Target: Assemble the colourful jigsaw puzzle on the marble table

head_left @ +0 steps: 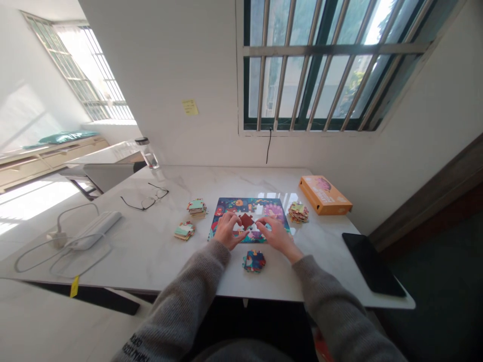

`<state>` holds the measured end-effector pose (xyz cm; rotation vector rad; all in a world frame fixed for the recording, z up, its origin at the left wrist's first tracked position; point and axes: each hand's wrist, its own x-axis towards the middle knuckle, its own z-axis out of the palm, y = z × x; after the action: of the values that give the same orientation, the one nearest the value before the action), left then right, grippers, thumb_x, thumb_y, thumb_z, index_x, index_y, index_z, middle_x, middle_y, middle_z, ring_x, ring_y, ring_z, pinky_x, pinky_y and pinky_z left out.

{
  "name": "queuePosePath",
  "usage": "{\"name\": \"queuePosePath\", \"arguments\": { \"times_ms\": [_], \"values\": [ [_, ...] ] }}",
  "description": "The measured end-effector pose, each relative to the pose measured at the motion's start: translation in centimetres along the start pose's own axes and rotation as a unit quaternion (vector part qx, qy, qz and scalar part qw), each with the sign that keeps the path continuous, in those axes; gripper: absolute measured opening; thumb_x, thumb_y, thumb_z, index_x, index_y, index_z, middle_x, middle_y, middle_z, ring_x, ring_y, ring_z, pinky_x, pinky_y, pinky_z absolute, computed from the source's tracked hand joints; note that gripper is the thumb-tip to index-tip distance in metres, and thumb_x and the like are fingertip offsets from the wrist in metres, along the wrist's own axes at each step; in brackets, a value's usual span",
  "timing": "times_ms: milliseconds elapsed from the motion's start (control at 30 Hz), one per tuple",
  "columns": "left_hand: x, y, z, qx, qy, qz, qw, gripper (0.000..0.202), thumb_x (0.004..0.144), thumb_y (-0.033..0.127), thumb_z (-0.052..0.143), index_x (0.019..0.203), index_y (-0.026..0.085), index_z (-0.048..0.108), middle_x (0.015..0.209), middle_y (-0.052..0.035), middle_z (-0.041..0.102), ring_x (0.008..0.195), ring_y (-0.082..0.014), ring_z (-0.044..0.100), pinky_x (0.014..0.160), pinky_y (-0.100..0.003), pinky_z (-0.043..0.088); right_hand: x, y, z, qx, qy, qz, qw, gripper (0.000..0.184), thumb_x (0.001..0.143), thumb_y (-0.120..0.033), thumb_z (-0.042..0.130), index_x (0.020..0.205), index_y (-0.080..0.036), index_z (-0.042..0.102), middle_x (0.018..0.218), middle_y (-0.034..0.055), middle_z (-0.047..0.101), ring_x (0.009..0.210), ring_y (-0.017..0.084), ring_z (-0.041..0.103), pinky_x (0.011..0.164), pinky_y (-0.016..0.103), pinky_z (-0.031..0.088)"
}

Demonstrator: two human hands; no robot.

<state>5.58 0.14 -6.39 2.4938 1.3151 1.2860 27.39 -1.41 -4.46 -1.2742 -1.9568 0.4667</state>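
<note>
A jigsaw puzzle (220,203), dark blue with colourful pictures, lies on the table, partly put together with a gap around its middle. Over that gap is a reddish-brown puzzle piece (247,221), with fingertips at both its sides. My left hand (227,231) has its curled fingers at the piece's left edge, its thumb lower down. From the other side, my right hand (277,235) pinches at the right edge. Both hands cover parts of the puzzle. Closer to me sits a small stack of dark blue puzzle pieces (254,261).
Left of the puzzle are two stacks of pieces (196,207) (184,230); another pile (298,212) is at its right. An orange box (325,195), a black tablet (373,264), eyeglasses (145,201), a bottle (148,153) and a white power strip (96,231) with cables stand around on the table (151,251).
</note>
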Motion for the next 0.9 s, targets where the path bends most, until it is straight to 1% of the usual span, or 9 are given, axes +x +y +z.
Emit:
{"name": "queuePosePath", "arguments": {
  "times_ms": [100, 233, 300, 367, 467, 533, 633, 733, 900],
  "values": [
    [0.0, 0.1, 0.2, -0.014, 0.009, 0.021, 1.000, 0.028, 0.077, 0.036, 0.077, 0.086, 0.021, 0.055, 0.099, -0.0060, 0.058, 0.100, -0.0243, 0.057, 0.090, -0.041, 0.046, 0.3, -0.8, 1.0, 0.076, -0.019, -0.005, 0.997, 0.030, 0.095, -0.041, 0.051, 0.080, -0.019, 0.065, 0.076, 0.0012, 0.066, 0.077, 0.018, 0.059, 0.076, 0.029, 0.043],
    [-0.1, -0.2, 0.3, -0.027, 0.010, 0.026, 0.999, 0.028, 0.079, 0.040, 0.076, 0.089, 0.022, 0.057, 0.101, -0.0066, 0.059, 0.102, -0.0249, 0.058, 0.091, -0.041, 0.047, 0.5, -0.5, 1.6, 0.117, -0.019, 0.010, 0.993, 0.028, 0.093, -0.039, 0.051, 0.076, -0.019, 0.061, 0.072, -0.0010, 0.061, 0.069, 0.015, 0.054, 0.067, 0.027, 0.041],
    [-0.1, -0.2, 0.2, -0.032, 0.012, 0.024, 0.999, 0.032, 0.078, 0.041, 0.077, 0.098, 0.023, 0.059, 0.104, -0.0074, 0.059, 0.105, -0.0261, 0.057, 0.094, -0.043, 0.047, 0.5, -0.1, 1.6, 0.114, -0.008, 0.025, 0.993, 0.027, 0.092, -0.038, 0.050, 0.076, -0.019, 0.060, 0.071, -0.0013, 0.059, 0.068, 0.015, 0.052, 0.066, 0.027, 0.040],
    [-0.2, -0.2, 0.0, -0.034, 0.006, 0.035, 0.999, 0.040, 0.079, 0.037, 0.076, 0.113, 0.024, 0.058, 0.115, -0.0091, 0.059, 0.113, -0.0279, 0.055, 0.099, -0.046, 0.046, 0.5, 0.2, 1.3, 0.106, -0.003, 0.030, 0.994, 0.026, 0.092, -0.037, 0.050, 0.075, -0.019, 0.059, 0.070, -0.0014, 0.058, 0.068, 0.015, 0.052, 0.065, 0.027, 0.040],
    [-0.3, 0.1, -0.4, -0.033, -0.031, 0.068, 0.997, 0.054, 0.081, 0.024, 0.068, 0.132, 0.026, 0.051, 0.134, -0.0097, 0.055, 0.122, -0.0285, 0.050, 0.106, -0.049, 0.042, 0.3, 0.3, 0.9, 0.098, -0.015, 0.020, 0.995, 0.024, 0.090, -0.034, 0.049, 0.071, -0.020, 0.055, 0.069, -0.0015, 0.057, 0.069, 0.015, 0.052, 0.067, 0.027, 0.040],
    [-0.4, 0.2, -0.5, -0.037, -0.055, 0.090, 0.994, 0.057, 0.081, 0.019, 0.064, 0.136, 0.028, 0.049, 0.139, -0.0084, 0.055, 0.121, -0.0274, 0.050, 0.106, -0.049, 0.042, 0.2, 0.2, 0.7, 0.097, -0.027, 0.016, 0.995, 0.023, 0.088, -0.033, 0.048, 0.070, -0.020, 0.052, 0.069, -0.0017, 0.055, 0.068, 0.015, 0.051, 0.067, 0.027, 0.041],
    [-0.4, 0.0, -0.3, -0.045, -0.073, 0.104, 0.991, 0.049, 0.084, 0.020, 0.062, 0.132, 0.027, 0.054, 0.134, -0.0076, 0.060, 0.116, -0.0256, 0.053, 0.103, -0.047, 0.044, 0.1, -0.1, 0.5, 0.097, -0.041, 0.014, 0.994, 0.022, 0.087, -0.032, 0.048, 0.068, -0.021, 0.050, 0.068, -0.0016, 0.054, 0.068, 0.015, 0.051, 0.067, 0.028, 0.041],
    [-0.4, -0.2, 0.0, -0.044, -0.077, 0.098, 0.991, 0.038, 0.086, 0.025, 0.063, 0.123, 0.026, 0.060, 0.124, -0.0083, 0.065, 0.111, -0.0253, 0.057, 0.098, -0.045, 0.047, 0.1, -0.3, 0.4, 0.099, -0.049, 0.011, 0.994, 0.023, 0.088, -0.031, 0.046, 0.068, -0.021, 0.050, 0.068, -0.0015, 0.055, 0.068, 0.015, 0.051, 0.068, 0.028, 0.041],
    [-0.5, -0.3, 0.2, -0.037, -0.070, 0.083, 0.993, 0.035, 0.083, 0.035, 0.070, 0.116, 0.024, 0.063, 0.112, -0.0089, 0.064, 0.106, -0.0258, 0.059, 0.094, -0.044, 0.048, 0.0, -0.2, 0.6, 0.116, -0.035, 0.018, 0.992, 0.025, 0.090, -0.035, 0.048, 0.070, -0.020, 0.052, 0.068, -0.0019, 0.055, 0.067, 0.015, 0.051, 0.066, 0.027, 0.041]
  ]
}}
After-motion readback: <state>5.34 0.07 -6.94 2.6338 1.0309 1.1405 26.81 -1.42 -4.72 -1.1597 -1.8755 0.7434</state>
